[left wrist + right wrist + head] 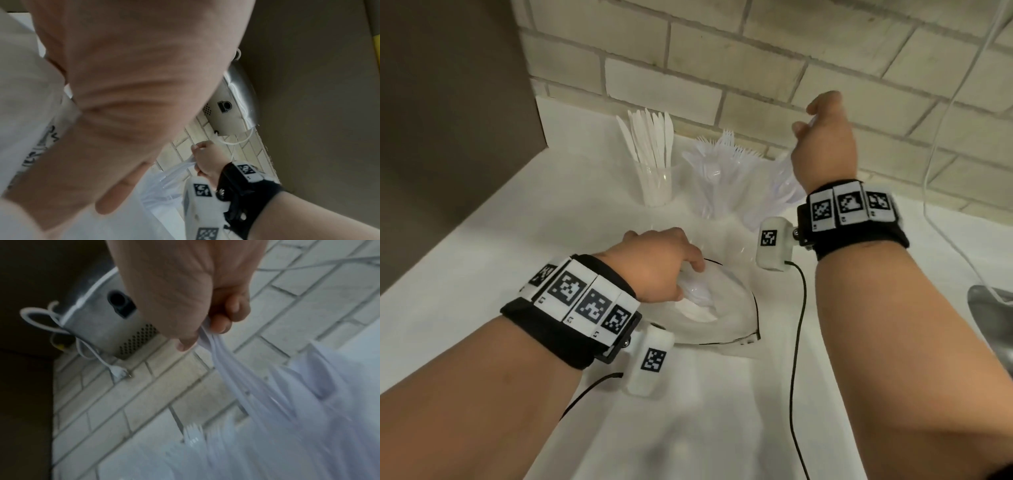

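On the white counter lies a clear plastic bag (736, 308) with black print (41, 146). My left hand (688, 274) reaches into it, fingers curled over a bunch of pale plastic spoons (697, 296); in the left wrist view the palm (123, 97) hides the bunch. My right hand (804, 120) is raised near the tiled wall and pinches several translucent spoons (784, 171) by their handles (246, 378). They hang above a clear cup of spoons (767, 205). My right hand (201, 155) with the bundle also shows in the left wrist view.
A clear cup of white knives (654, 164) and a cup of forks (719, 171) stand by the wall. A dark cabinet side (448, 102) bounds the counter on the left. A metal appliance (989, 308) with a white cable (941, 137) is at the right.
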Motion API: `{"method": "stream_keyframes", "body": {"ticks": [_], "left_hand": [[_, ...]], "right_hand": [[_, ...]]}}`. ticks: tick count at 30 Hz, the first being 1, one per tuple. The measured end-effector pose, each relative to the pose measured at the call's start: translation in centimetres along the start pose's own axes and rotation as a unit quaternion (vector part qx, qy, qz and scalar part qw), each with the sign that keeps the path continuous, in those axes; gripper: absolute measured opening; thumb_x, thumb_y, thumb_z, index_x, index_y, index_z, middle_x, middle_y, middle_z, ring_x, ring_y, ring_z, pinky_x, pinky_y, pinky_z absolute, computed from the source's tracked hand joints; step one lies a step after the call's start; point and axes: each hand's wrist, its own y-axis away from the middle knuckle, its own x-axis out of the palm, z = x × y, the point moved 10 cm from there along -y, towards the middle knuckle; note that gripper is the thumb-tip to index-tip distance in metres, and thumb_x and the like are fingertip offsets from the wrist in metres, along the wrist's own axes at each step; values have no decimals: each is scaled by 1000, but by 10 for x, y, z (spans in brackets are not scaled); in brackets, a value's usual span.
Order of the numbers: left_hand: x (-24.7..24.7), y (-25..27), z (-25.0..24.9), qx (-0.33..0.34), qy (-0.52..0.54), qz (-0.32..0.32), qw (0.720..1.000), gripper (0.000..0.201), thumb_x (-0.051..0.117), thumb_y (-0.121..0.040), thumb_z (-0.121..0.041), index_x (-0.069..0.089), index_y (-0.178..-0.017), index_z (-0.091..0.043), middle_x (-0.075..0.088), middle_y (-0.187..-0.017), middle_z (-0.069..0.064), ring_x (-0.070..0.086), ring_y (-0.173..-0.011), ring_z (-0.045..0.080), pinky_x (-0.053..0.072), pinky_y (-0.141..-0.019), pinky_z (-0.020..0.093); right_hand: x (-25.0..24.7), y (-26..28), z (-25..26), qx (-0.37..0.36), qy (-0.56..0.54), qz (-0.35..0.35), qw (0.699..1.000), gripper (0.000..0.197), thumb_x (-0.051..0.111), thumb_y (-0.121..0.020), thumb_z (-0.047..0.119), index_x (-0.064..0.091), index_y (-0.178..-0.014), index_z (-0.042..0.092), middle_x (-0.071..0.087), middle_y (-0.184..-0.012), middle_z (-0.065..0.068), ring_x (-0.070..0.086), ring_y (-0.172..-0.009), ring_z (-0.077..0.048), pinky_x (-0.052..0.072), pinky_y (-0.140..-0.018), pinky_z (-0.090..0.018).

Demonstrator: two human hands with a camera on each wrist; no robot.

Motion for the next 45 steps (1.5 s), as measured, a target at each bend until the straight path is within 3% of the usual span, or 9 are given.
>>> {"method": "stream_keyframes", "body": {"ticks": [9,15,19,22,27,31,35,40,45], "left_hand": [[1,3,9,2,41,-26,999,36,65,-81,-27,59,-112,-44,42,-130,-13,49,-111,12,30,-102,35],[-1,14,26,-14,43,-38,998,18,65,-83,-33,67,-96,-46,36,-140,-14,42,-124,14,28,-108,40],[4,22,35,-27,87,-43,995,17,64,-84,-38,68,-100,-42,36,-142,-8,46,-122,13,36,-104,29],[9,20,35,-46,80,-54,994,22,66,-80,-45,70,-100,-37,38,-140,-4,50,-118,13,39,-98,25],[30,18,45,-91,16,-9,996,72,70,-60,-61,55,-126,-38,31,-142,-2,46,-123,24,47,-97,41],[49,22,40,-70,16,41,997,102,73,-41,-61,34,-134,-44,20,-145,-5,40,-132,28,54,-88,39],[54,26,32,-77,30,32,996,111,84,-54,-40,20,-144,-31,3,-148,6,56,-112,29,53,-89,34],[39,25,29,-95,166,-33,981,85,72,-76,-40,26,-145,-22,22,-143,7,48,-118,21,38,-96,24],[36,24,28,-82,185,-56,978,73,59,-76,-1,30,-142,-15,26,-142,9,53,-113,30,43,-94,29]], "right_hand": [[78,13,-47,3,312,168,935,35,34,-99,29,45,-129,14,53,-129,-8,42,-121,-32,36,-93,-46],[44,17,-19,-39,315,113,942,38,40,-98,33,49,-133,23,41,-139,-8,37,-124,-36,32,-97,-50],[25,58,35,-91,156,153,972,27,49,-94,19,64,-116,19,50,-128,-7,46,-117,-27,38,-98,-32],[48,122,75,-121,46,308,942,22,52,-89,10,71,-98,18,63,-98,4,58,-91,-12,40,-72,-14],[92,213,52,-122,209,518,820,42,69,-83,26,59,-121,10,61,-115,-4,58,-110,-22,44,-86,-25],[104,233,19,-80,271,528,801,74,76,-77,40,43,-133,5,50,-133,-13,50,-122,-27,42,-98,-31],[114,234,5,-65,285,496,817,95,76,-70,52,33,-139,4,42,-136,-18,42,-125,-35,38,-107,-44],[115,238,7,-55,258,522,811,60,74,-74,41,49,-126,25,48,-123,-4,48,-119,-28,39,-100,-48],[118,245,4,-46,257,550,793,27,69,-79,35,49,-93,22,52,-90,8,54,-99,-22,32,-102,-50]]}}
